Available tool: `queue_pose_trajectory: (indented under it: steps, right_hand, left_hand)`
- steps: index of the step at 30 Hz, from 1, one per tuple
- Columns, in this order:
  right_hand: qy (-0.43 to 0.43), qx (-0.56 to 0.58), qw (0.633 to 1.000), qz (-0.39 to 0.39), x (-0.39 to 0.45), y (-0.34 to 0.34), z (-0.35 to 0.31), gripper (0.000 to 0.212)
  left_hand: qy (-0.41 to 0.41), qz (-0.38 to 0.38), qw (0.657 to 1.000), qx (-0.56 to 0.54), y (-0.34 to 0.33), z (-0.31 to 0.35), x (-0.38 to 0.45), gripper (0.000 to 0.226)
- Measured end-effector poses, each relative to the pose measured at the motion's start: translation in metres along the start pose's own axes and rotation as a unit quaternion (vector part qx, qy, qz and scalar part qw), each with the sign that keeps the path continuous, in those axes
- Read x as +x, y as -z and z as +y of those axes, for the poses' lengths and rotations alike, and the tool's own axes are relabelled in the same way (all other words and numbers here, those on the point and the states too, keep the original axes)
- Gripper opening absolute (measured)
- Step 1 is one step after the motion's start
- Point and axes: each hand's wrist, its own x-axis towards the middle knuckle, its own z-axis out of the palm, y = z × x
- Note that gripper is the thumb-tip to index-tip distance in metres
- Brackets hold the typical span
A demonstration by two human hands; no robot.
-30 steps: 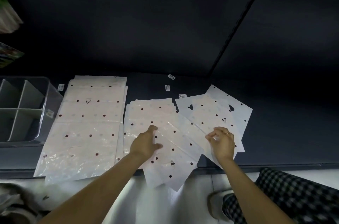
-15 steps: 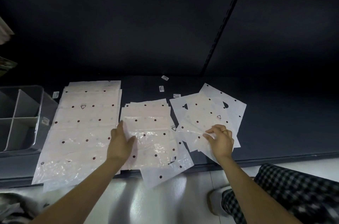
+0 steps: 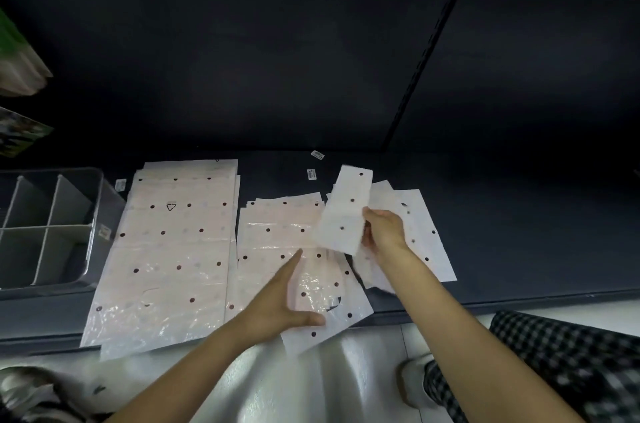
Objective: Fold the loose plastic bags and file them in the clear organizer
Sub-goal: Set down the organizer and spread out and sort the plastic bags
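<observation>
White plastic bags with dark dots lie in three piles on a dark shelf [image 3: 519, 249]: a large left pile [image 3: 166, 259], a middle pile [image 3: 277, 239] and a right pile [image 3: 422, 242]. My right hand [image 3: 382, 230] grips a folded bag [image 3: 344, 211] and holds it lifted and tilted above the gap between the middle and right piles. My left hand [image 3: 282, 304] lies flat with fingers apart on the near part of the middle pile. The clear organizer [image 3: 48, 228] with white dividers stands at the far left of the shelf, its compartments looking empty.
Small white labels [image 3: 317, 155] lie on the shelf behind the piles. The shelf's front edge runs just under the piles, with pale floor below. A knee in checked fabric [image 3: 554, 363] and a shoe are at lower right. Packaged goods hang at the upper left.
My right hand has picked a folded bag off the right pile and raised it. My left hand slid from the left edge of the middle pile toward its near right part.
</observation>
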Motion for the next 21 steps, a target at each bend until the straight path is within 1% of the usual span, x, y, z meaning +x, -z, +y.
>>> queue_pose_trajectory:
  steps: [1, 2, 3, 4, 5, 6, 7, 8, 9, 11, 13, 15, 17, 19, 21]
  right_hand:
    - [-0.031, 0.045, 0.998, -0.026, -0.009, -0.012, -0.004, 0.018]
    - [-0.053, 0.078, 0.994, -0.05, -0.018, -0.022, -0.004, 0.021]
    - [-0.069, 0.101, 0.99, -0.077, -0.026, -0.031, -0.003, 0.02]
    - [-0.079, 0.115, 0.984, -0.11, -0.032, -0.039, 0.0, 0.015]
    - [-0.084, 0.123, 0.978, -0.148, -0.038, -0.045, 0.004, 0.009]
    - [-0.08, 0.114, 0.973, -0.184, -0.041, -0.049, 0.01, 0.009]
    - [-0.071, 0.089, 0.971, -0.208, -0.041, -0.052, 0.016, 0.012]
    - [-0.054, 0.048, 0.973, -0.217, -0.039, -0.052, 0.021, 0.014]
    - [-0.029, -0.002, 0.978, -0.209, -0.036, -0.05, 0.025, 0.012]
    - [0.043, -0.104, 0.984, -0.14, -0.023, -0.037, 0.032, 0.003]
    - [0.107, -0.208, 0.97, -0.057, -0.003, -0.009, 0.04, 0.011]
    - [0.148, -0.335, 0.931, -0.003, 0.017, 0.025, 0.048, 0.029]
    - [0.156, -0.435, 0.886, 0.024, 0.032, 0.057, 0.057, 0.042]
    - [0.143, -0.5, 0.853, 0.039, 0.039, 0.077, 0.066, 0.047]
    - [0.144, -0.532, 0.833, 0.05, 0.042, 0.085, 0.072, 0.047]
  left_hand:
    - [0.006, 0.001, 0.998, -0.058, -0.004, 0.006, 0.0, 0.118]
    - [0.014, 0.017, 0.993, -0.118, -0.006, 0.012, 0.0, 0.113]
    - [0.02, 0.047, 0.984, -0.169, -0.006, 0.019, 0.001, 0.102]
    - [0.012, 0.09, 0.976, -0.2, -0.005, 0.024, 0.002, 0.083]
    - [-0.007, 0.142, 0.968, -0.205, -0.001, 0.027, 0.003, 0.065]
    - [-0.024, 0.198, 0.961, -0.193, 0.006, 0.028, 0.004, 0.048]
    - [-0.029, 0.253, 0.951, -0.174, 0.015, 0.029, 0.005, 0.036]
    - [-0.014, 0.302, 0.941, -0.153, 0.027, 0.027, 0.007, 0.029]
    - [0.012, 0.338, 0.931, -0.137, 0.041, 0.023, 0.009, 0.027]
    - [0.047, 0.375, 0.918, -0.12, 0.074, 0.011, 0.009, 0.034]
    - [0.06, 0.379, 0.918, -0.102, 0.109, -0.003, 0.004, 0.05]
    - [0.079, 0.375, 0.921, -0.066, 0.144, -0.021, -0.003, 0.065]
    - [0.116, 0.379, 0.918, -0.012, 0.174, -0.038, -0.01, 0.073]
    - [0.135, 0.384, 0.913, 0.026, 0.198, -0.051, -0.013, 0.083]
    - [0.127, 0.398, 0.908, 0.043, 0.215, -0.057, -0.013, 0.088]
